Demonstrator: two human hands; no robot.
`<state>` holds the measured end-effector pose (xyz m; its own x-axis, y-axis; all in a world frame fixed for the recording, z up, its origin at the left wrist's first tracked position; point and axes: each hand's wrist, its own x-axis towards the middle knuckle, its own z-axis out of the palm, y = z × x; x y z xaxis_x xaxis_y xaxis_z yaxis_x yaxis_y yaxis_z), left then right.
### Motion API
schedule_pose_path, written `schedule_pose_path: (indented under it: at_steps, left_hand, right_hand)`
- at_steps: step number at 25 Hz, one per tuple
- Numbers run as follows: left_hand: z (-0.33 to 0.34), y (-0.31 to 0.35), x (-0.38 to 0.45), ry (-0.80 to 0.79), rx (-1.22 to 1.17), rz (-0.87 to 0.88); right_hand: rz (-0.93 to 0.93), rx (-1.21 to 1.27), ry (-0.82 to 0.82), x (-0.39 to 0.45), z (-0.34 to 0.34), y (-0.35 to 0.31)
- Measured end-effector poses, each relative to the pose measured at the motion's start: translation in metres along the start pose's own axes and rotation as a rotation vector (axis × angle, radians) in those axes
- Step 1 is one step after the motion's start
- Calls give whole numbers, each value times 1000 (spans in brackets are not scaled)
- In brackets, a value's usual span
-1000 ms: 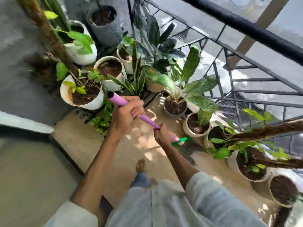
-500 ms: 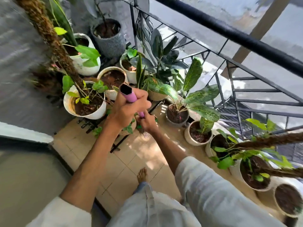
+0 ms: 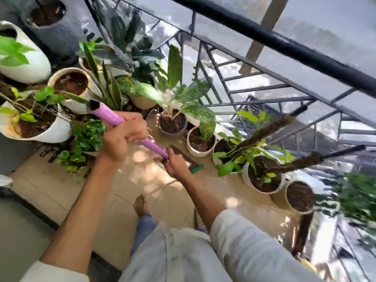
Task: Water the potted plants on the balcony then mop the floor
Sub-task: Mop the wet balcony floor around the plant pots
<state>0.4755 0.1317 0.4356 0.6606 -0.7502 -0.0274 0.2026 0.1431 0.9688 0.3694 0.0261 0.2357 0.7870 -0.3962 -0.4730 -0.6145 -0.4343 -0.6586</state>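
My left hand (image 3: 122, 137) is clamped around the upper end of the purple mop handle (image 3: 107, 115); my right hand (image 3: 176, 164) grips it lower down. The handle slants down toward the tiled floor (image 3: 142, 180), with potted plants (image 3: 173, 123) just beyond both hands and my bare foot (image 3: 140, 205) below them.
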Motion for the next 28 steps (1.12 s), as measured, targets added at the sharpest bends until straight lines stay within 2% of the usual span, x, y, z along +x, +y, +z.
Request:
schedule_pose_path:
  at_steps: [5,10,14,20,24,28]
  left_hand:
    - [121,-43,12,-94,-40,-49]
    - [192,-92,11,-141,-79,-151]
    - [226,-155,-15,-204,33,-230]
    - [282,-221,-64,-466,306,-432]
    - [286,-219,-75,-429,353,-467]
    - [253,-198,-62,-195,232,-436]
  right_hand:
    - [160,-14,46,-60,-66,110]
    - [266,-54,86,-105,-101,203]
    - [368,-110,88,-146,-116,289]
    - [575,-209,98,-202,-131,404]
    - [625,-152,155,-206,-128,419]
    - [547,-56,227,-175,-109,385]
